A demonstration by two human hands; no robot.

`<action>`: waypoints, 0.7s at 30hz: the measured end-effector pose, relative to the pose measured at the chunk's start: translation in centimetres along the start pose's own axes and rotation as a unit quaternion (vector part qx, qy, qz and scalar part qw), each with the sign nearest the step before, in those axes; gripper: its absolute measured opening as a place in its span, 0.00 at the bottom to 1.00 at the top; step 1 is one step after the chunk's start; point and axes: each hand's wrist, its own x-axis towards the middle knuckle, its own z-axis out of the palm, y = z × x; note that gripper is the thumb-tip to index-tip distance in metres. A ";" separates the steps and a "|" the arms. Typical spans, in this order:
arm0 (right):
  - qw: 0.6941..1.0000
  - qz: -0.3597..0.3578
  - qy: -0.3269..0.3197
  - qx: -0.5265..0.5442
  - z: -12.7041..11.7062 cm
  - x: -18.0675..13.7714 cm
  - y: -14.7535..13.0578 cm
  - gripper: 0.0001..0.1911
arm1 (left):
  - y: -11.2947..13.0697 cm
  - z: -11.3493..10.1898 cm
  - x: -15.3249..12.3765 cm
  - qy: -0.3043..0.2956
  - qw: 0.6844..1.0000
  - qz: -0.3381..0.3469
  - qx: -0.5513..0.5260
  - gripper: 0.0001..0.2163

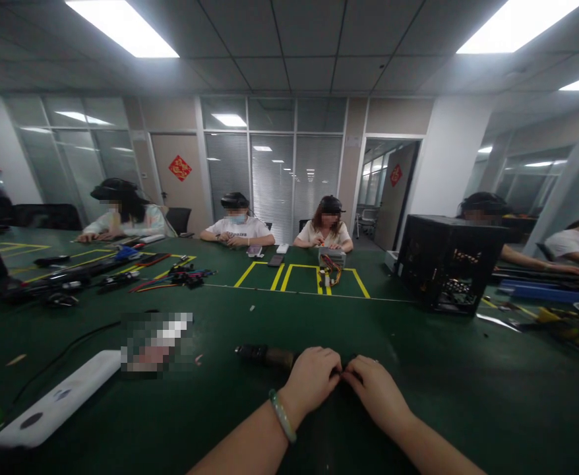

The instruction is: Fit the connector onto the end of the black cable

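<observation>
My left hand (314,377), with a pale green bangle at the wrist, is closed over the dark green tabletop (210,422). Its fingertips meet those of my right hand (379,390), which is pinched closed as well. Whatever lies between the fingertips is hidden or too small to make out. Just left of my left hand, a dark cylindrical tool (266,355) lies on its side, perhaps a powered screwdriver. Its right end disappears behind the hand, and I cannot tell whether the hand touches it.
A long white device (62,399) lies at the left near a black cable. Bundles of coloured cables (185,274) sit further back. A black computer case (450,264) stands at the right. Across the table, a person (325,227) works at a power supply (332,257); several others sit nearby.
</observation>
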 end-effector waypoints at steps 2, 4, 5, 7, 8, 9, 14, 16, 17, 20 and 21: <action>0.999 -0.004 0.021 -0.027 -0.1 0.0 -0.6 0.09 | 0.1 -0.1 0.0 -0.004 1.000 0.002 0.001 0.03; 0.998 -0.017 0.040 -0.054 -0.1 0.2 -1.1 0.08 | 0.1 -0.3 0.0 -0.009 1.000 0.005 0.000 0.03; 0.997 -0.026 0.038 -0.062 -0.2 0.4 -1.2 0.07 | 0.2 -0.4 -0.1 -0.011 1.000 0.006 0.000 0.03; 0.997 -0.043 0.011 -0.063 -0.3 0.7 -1.3 0.08 | 0.2 -0.5 -0.1 -0.013 1.000 0.004 -0.001 0.04; 0.997 -0.047 -0.005 -0.060 -0.4 0.9 -1.3 0.09 | 0.2 -0.6 -0.1 -0.012 1.000 0.002 0.000 0.04; 0.997 -0.051 -0.018 -0.059 -0.5 1.0 -1.3 0.09 | 0.3 -0.6 -0.2 -0.011 1.000 -0.002 0.000 0.04; 0.995 -0.055 -0.009 -0.078 -0.5 0.9 -1.5 0.09 | 0.6 -0.8 -0.5 -0.007 1.000 -0.012 0.004 0.09; 0.994 -0.053 0.002 -0.091 -0.2 0.7 -1.7 0.09 | 0.8 -0.9 -0.6 -0.007 1.000 -0.004 0.004 0.10; 0.994 -0.052 0.006 -0.097 -0.1 0.6 -1.7 0.09 | 0.8 -0.9 -0.6 -0.004 1.000 0.005 0.003 0.11; 0.992 -0.043 0.020 -0.114 0.0 0.4 -1.0 0.09 | 0.8 -1.1 -0.7 0.018 0.998 0.054 -0.006 0.15; 0.992 -0.036 0.024 -0.120 -0.3 0.2 -0.4 0.08 | 0.8 -1.3 -0.8 0.025 0.997 0.070 -0.011 0.16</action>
